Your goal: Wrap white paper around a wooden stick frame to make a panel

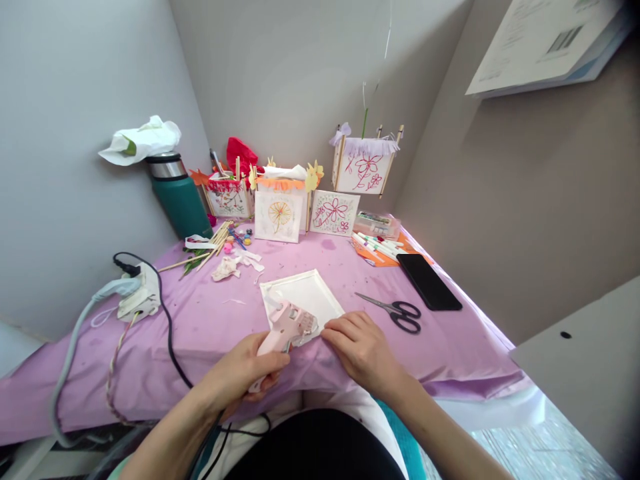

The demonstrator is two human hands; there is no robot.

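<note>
A pale pink hot glue gun (284, 328) is gripped by its handle in my left hand (253, 370). Its nozzle end lies over the near edge of a white square panel (306, 291) with raised borders, lying on the table. My right hand (361, 347) has its fingers closed together at the panel's near right corner, pinching the edge there. The fingertips and the spot under the nozzle are partly hidden. To the right of that hand lie scissors (395, 310) with black handles, blades pointing left.
A purple cloth (210, 337) covers the table. Left are a power strip (141, 293) with cords and a green bottle (181, 200). Decorated flower panels (279, 217) and a hanging lantern (364, 167) are behind. Right are markers (377, 247) and a black phone (429, 281).
</note>
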